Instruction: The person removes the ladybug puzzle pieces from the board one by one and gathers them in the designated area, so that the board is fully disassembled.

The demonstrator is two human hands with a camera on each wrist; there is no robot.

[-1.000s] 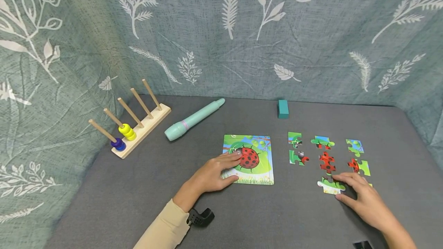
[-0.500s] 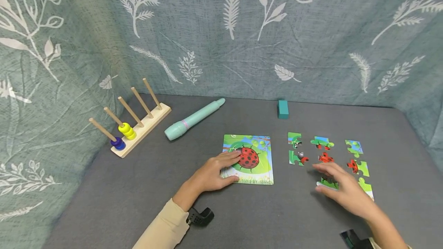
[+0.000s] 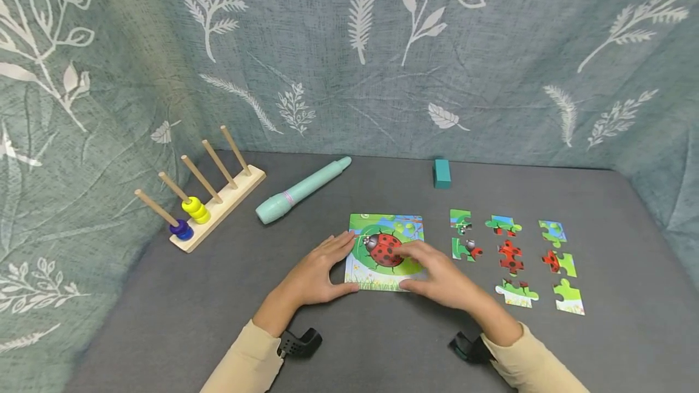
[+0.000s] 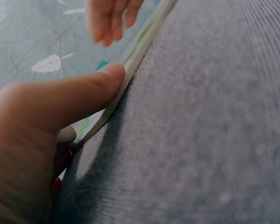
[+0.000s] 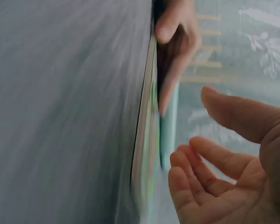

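Note:
A square ladybug picture puzzle board (image 3: 382, 223) lies on the dark cloth. At its left edge is my left hand (image 3: 314, 272), thumb near the lower left corner and fingers along the side. In the left wrist view the left thumb (image 4: 91, 91) touches the board's rim. My right hand (image 3: 442, 275) hovers over the board's right side, thumb and fingers apart; in the right wrist view its fingers (image 5: 210, 172) bend loosely around nothing. Loose jigsaw pieces lie to the right in rows, among them a red-and-black middle piece (image 3: 510, 258) and a green-and-white corner piece (image 3: 568, 297).
A wooden peg stand (image 3: 224, 202) with blue and yellow beads is at the left. Beside it lies a mint-green toy microphone (image 3: 306, 190). A teal block (image 3: 442, 173) stands near the patterned curtain (image 3: 327, 47) at the back.
My right hand has left the loose pieces and moved left to over the board. My left hand has slid left off the picture to the board's left edge. The pieces stay in their rows.

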